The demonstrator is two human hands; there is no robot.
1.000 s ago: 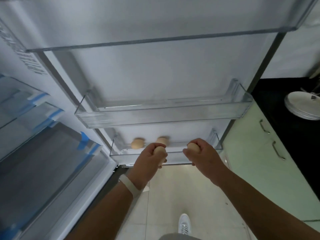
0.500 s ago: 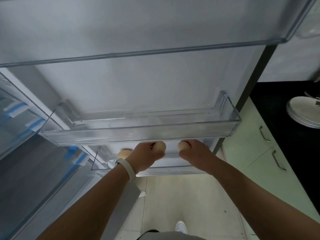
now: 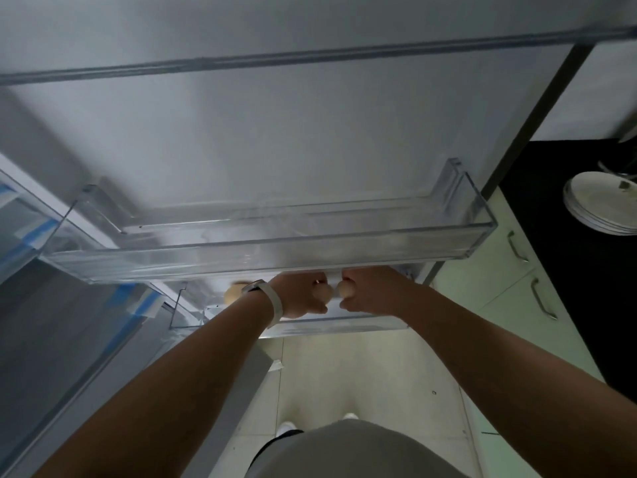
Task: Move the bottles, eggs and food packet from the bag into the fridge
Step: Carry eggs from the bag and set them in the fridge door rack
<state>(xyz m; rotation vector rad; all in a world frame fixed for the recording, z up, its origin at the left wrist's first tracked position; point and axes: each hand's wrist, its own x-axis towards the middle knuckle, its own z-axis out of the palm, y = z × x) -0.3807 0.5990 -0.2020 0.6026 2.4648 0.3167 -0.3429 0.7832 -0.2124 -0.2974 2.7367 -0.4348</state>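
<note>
Clear plastic lower bin [image 3: 310, 326] on fridge door [image 3: 275, 139], below upper bin [image 3: 262, 250], serving as drop point. Left hand [image 3: 300, 298] inside lower bin, fingers curled around left egg [image 3: 324, 292]. Right hand [image 3: 370, 289] likewise, fingers closed on right egg [image 3: 345, 289]. Both eggs close together near bin centre, apparently not yet set down; contact with bin floor not discernible. Third egg [image 3: 232, 294] resting in same bin to the left, partly hidden behind left wrist and band [image 3: 275, 301]. Bag, bottles and food packet out of view.

Recommended handling: lower each egg until seated on bin floor before loosening fingers; release one at a time. Keep held eggs from knocking together, given narrow gap. Place clear of third egg, with spacing against rolling. Withdraw hands low and straight back, avoiding upper bin edge directly overhead. Risk judged: cracking from early release or shell-to-shell contact.
</note>
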